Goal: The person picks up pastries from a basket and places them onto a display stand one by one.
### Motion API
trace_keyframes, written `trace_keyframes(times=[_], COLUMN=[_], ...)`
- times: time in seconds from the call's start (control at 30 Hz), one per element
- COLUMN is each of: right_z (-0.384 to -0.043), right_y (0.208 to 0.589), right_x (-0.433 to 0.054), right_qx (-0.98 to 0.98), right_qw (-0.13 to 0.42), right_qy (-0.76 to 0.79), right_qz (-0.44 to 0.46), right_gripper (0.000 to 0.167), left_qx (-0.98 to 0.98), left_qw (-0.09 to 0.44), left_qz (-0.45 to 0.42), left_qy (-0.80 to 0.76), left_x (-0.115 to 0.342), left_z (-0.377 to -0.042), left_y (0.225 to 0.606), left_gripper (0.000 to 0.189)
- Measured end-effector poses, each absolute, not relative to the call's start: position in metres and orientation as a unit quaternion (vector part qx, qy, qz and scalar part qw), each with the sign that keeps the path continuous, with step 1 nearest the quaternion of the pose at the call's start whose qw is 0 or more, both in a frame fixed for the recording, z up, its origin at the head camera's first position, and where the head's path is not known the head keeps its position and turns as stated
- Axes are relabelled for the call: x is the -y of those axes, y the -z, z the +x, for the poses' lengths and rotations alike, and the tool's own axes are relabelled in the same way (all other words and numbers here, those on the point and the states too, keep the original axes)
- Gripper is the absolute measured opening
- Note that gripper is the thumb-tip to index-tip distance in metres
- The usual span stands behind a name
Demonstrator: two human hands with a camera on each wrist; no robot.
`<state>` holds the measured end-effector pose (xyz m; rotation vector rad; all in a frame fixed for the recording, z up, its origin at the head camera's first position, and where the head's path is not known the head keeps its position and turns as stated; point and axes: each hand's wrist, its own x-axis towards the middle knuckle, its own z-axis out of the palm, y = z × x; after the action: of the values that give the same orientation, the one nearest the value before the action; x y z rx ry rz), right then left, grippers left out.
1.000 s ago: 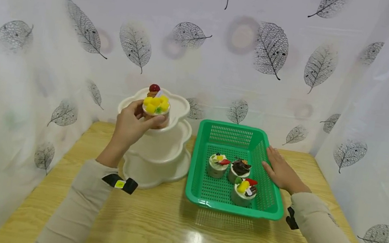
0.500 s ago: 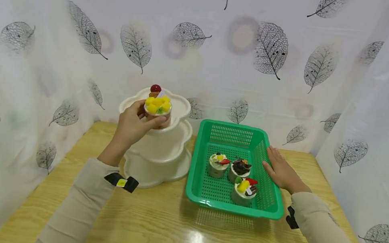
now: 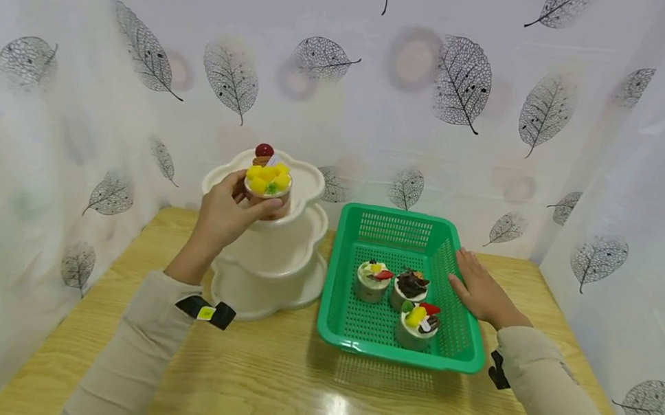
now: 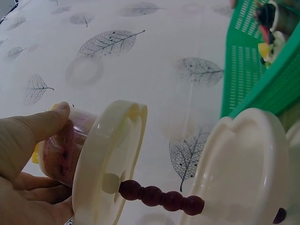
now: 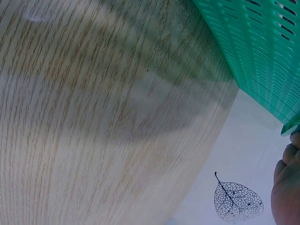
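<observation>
My left hand (image 3: 220, 218) grips a small dessert cup (image 3: 268, 177) topped with yellow fruit chunks, thumb on one side and fingers round the other. In the left wrist view the base of that dessert cup (image 4: 65, 150) appears to meet the top tier of a cream three-tier stand (image 4: 110, 164). Behind it, a cherry-topped dessert (image 3: 264, 151) is partly hidden. With straight fingers, my right hand (image 3: 480, 291) rests on the right rim of a green plastic basket (image 3: 336, 291). Only some knuckles of the right hand (image 5: 288, 187) show in the right wrist view.
Three dessert cups stand in the basket: one with green and red fruit (image 3: 372, 283), one with dark chocolate (image 3: 410, 286), one with yellow and red fruit (image 3: 416, 328). The stand is left of the basket on a wooden table (image 3: 261, 385). A leaf-print curtain (image 3: 355, 120) hangs behind.
</observation>
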<state>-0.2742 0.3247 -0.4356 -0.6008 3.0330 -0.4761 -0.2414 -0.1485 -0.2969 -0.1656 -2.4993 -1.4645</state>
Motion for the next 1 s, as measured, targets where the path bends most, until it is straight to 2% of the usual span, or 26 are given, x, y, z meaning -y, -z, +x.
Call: trace_keyframes(times=[0.33,0.67,0.87,1.0], right_z=[-0.273,-0.272,-0.272,-0.272], right_y=[0.433,0.434,0.433,0.433], right_x=[-0.324,-0.324,-0.323,-0.324], right_qx=[-0.968,-0.968,-0.968,-0.968], right_qw=[0.013,0.008,0.009,0.009], right_qy=[0.162,0.160,0.163,0.163], right_qz=[-0.189,-0.191,-0.190,-0.188], right_gripper=[0.070,0.069,0.069,0.069], left_qx=[0.829,0.733,0.703,0.696], left_qw=[0.122,0.225,0.283,0.282], left_qz=[-0.058,-0.103,-0.156,-0.192], left_qy=[0.543,0.634,0.634,0.632], left_x=[0.148,0.126,0.105,0.089], left_z=[-0.236,-0.214,-0.203,-0.199], left_y=[0.289,0.273,0.275,0.282], left_gripper=[0.093,0.087,0.082,0.084])
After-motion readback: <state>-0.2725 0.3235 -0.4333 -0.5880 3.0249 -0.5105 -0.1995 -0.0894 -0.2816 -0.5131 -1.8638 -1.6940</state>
